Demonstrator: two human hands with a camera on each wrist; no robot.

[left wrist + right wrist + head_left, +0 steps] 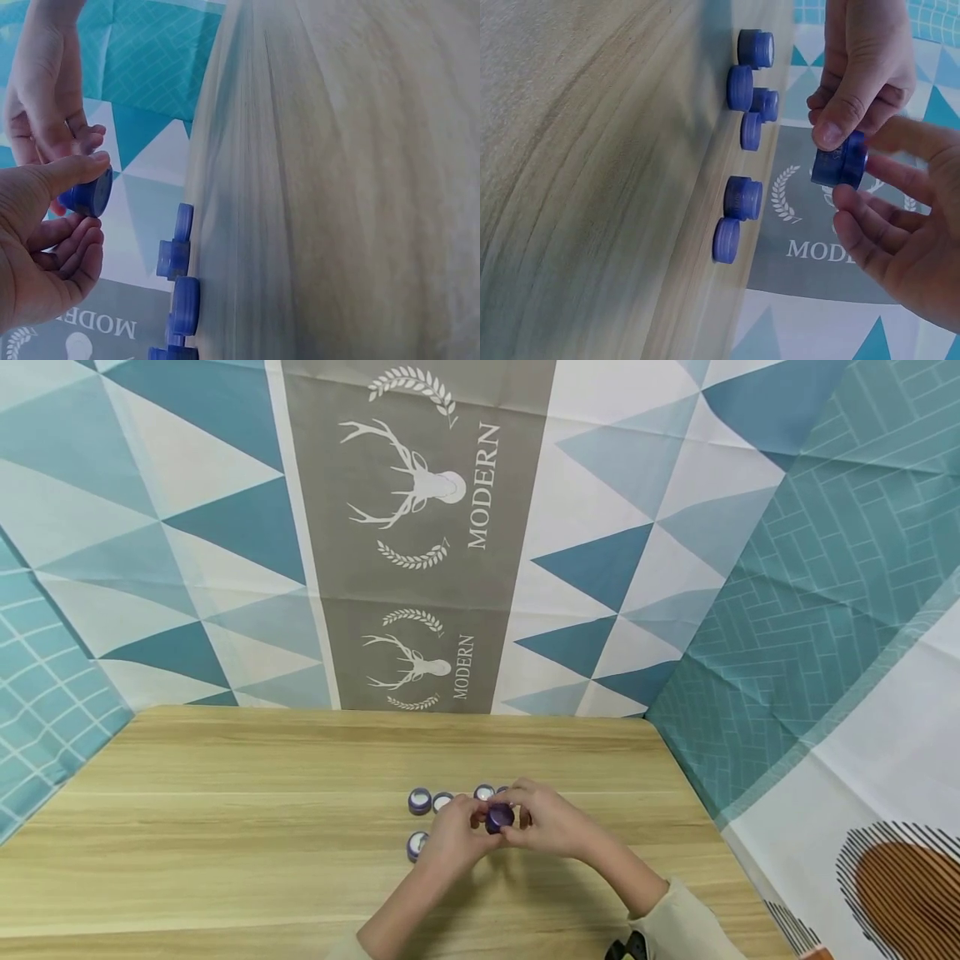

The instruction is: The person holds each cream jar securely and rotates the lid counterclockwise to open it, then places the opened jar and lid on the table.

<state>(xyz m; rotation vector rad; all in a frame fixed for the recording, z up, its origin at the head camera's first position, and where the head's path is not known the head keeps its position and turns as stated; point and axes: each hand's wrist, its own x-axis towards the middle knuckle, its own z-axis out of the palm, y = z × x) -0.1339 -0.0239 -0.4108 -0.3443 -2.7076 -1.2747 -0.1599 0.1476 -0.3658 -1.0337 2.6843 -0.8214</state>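
Both hands meet over the tabletop around a small blue-purple screw-top cosmetic jar. My left hand grips it from the left, thumb on its side, as the right wrist view shows of the jar. From the other side, my right hand holds its other end between thumb and fingers. Standing on the table near the hands are open jars with bare necks and separate lids beside them. In the head view, the hands partly cover some of these.
The wooden table stretches out on both sides. Patterned cloth hangs behind it, with more cloth at left and right. A dark object sits at the right sleeve.
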